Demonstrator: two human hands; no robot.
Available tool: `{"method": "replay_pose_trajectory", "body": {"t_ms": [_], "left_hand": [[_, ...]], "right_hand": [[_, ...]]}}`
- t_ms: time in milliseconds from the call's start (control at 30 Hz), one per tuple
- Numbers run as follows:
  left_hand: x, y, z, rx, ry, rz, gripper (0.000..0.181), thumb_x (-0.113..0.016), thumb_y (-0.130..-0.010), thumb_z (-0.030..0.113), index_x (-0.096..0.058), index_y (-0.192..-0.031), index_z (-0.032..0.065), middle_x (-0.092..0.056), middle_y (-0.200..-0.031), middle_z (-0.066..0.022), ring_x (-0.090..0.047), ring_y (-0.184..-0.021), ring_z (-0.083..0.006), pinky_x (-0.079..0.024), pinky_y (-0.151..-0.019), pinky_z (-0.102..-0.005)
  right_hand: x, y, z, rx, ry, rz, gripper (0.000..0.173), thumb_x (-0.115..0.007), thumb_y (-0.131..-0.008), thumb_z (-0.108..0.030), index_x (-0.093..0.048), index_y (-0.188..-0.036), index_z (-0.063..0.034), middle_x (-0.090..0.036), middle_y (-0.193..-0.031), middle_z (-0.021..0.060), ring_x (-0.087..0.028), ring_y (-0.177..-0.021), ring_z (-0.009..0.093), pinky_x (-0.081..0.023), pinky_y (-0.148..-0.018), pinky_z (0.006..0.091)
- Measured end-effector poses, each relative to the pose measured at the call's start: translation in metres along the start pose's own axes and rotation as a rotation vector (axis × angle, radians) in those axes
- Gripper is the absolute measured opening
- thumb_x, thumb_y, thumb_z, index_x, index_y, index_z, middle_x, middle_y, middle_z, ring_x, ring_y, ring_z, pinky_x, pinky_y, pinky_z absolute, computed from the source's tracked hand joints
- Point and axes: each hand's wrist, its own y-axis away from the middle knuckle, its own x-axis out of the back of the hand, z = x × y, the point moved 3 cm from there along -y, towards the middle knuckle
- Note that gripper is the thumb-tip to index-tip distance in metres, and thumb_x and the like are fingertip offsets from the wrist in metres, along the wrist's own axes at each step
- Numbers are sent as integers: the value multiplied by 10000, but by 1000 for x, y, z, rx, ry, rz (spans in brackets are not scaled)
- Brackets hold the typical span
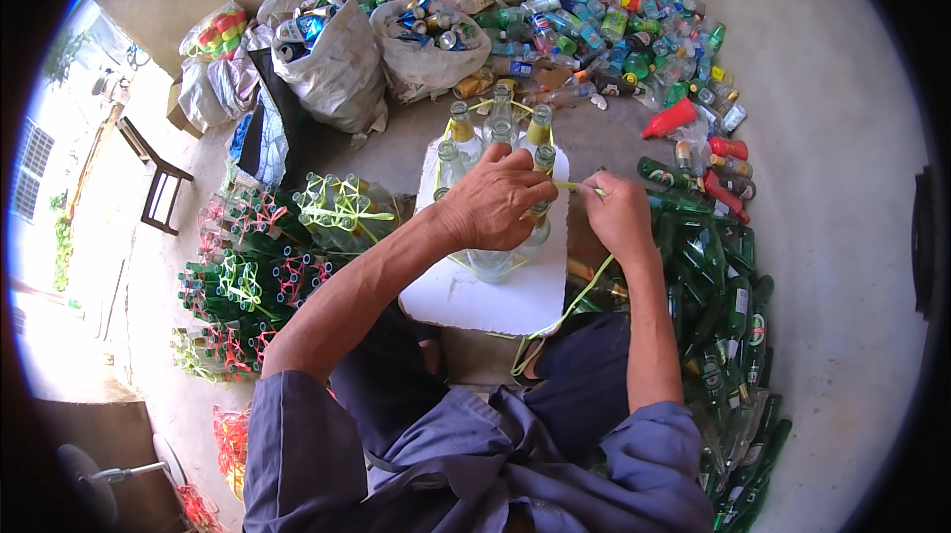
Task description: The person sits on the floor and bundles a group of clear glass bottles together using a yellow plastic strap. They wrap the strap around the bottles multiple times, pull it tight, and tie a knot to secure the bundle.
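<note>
Clear glass bottles (502, 133) stand upright in a tight cluster on a white board (513, 303) in front of me. Yellow-green plastic cord (592, 288) loops around the cluster. My left hand (505, 199) lies over the bottles with bent fingers against the right-hand necks; its fingertips are hidden, so I cannot tell what they grip. Just right of the board, my right hand (618, 213) pinches the cord. A short length stretches from it to the left fingers, while a longer part hangs below the right hand to the board's front edge.
Bundled bottles (245, 280) tied with pink and yellow cord stand at left. Loose green bottles (732, 325) pile up at right. Sacks of cans (327, 57) and a heap of plastic bottles (594, 28) lie along the back wall. A chair (160, 184) is far left.
</note>
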Motion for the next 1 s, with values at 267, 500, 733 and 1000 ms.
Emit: {"method": "replay_pose_trajectory", "body": {"t_ms": [267,500,733,1000], "left_hand": [[-1,-3,3,-49,-15,9,396,-672,-688,167,-620,-1069,73,-634,-996,-48,-527,-1060,-265,-361,-992,-429],[-2,-3,3,-76,-27,4,385,-666,-690,173,-603,-1051,55,-626,-1006,-72,-544,-1109,-265,-360,-1009,-445],[-3,-2,2,10,-8,-41,353,-671,-706,161,-592,-1040,78,-634,-1044,-87,-593,-1056,-262,-394,-975,-440],[-2,-3,3,49,60,-33,403,-715,-703,160,-606,-1081,70,-652,-1101,-93,-608,-1075,-289,-441,-933,-419]], "right_hand": [[18,-51,-44,413,283,-53,97,-684,-832,-105,-622,-778,-53,-640,-767,131,-626,-689,369,-493,-601,473],[-21,-95,-42,455,220,-150,110,-716,-790,-137,-671,-739,-51,-658,-743,147,-658,-718,360,-517,-641,469],[-36,-98,14,-31,-97,-155,178,-762,-774,-175,-702,-771,-7,-674,-669,127,-649,-607,242,-493,-606,378],[-90,-46,69,-556,-863,-110,162,-730,-844,-151,-679,-756,-26,-551,-634,-54,-439,-549,38,-330,-499,234]]}}
